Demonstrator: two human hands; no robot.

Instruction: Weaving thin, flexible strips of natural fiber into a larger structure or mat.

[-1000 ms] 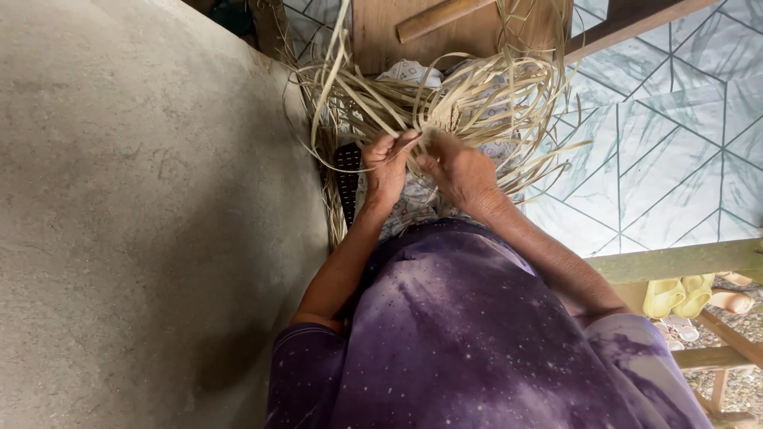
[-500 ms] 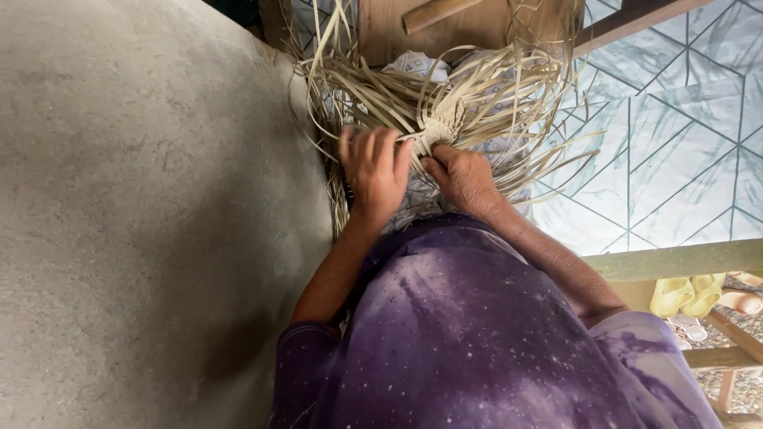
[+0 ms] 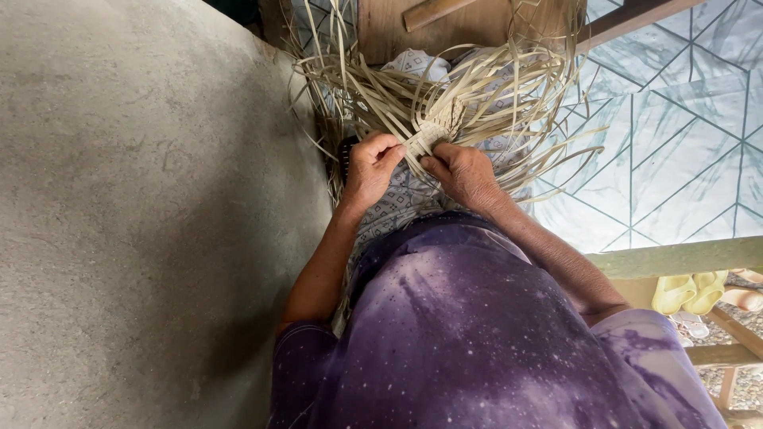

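Half a second back the left hand (image 3: 367,168) lay flat with its fingers spread over the straw; now those fingers have curled in, the knuckles raised and the fingertips pinching a strip just left of the woven patch (image 3: 433,133). Compared with 1 second ago the right hand (image 3: 463,172) has hardly shifted, staying just below and right of that patch.

Both hands meet at the small woven patch, a tight pale square of plaited strips at the middle of the bundle. From it, loose straw strips (image 3: 509,87) fan out in all directions, long and curling, some reaching toward the wooden board (image 3: 381,32) at the top and others trailing down beside the left forearm. The right hand's fingers are closed, thumb and forefinger pressed on the lower edge of the patch. The 2 hands sit close together, nearly touching at the thumbs.

Under the straw lies a patterned cloth (image 3: 405,202), pale with a small dark print, across the lap. A purple speckled shirt (image 3: 477,334) fills the lower middle of the view. To the left stands a rough grey concrete wall (image 3: 143,214), just beside the left arm. To the right is a tiled floor (image 3: 675,135) of pale blue-green with dark lines. A wooden rail (image 3: 675,258) crosses at the lower right, with yellow sandals (image 3: 683,292) beyond it.
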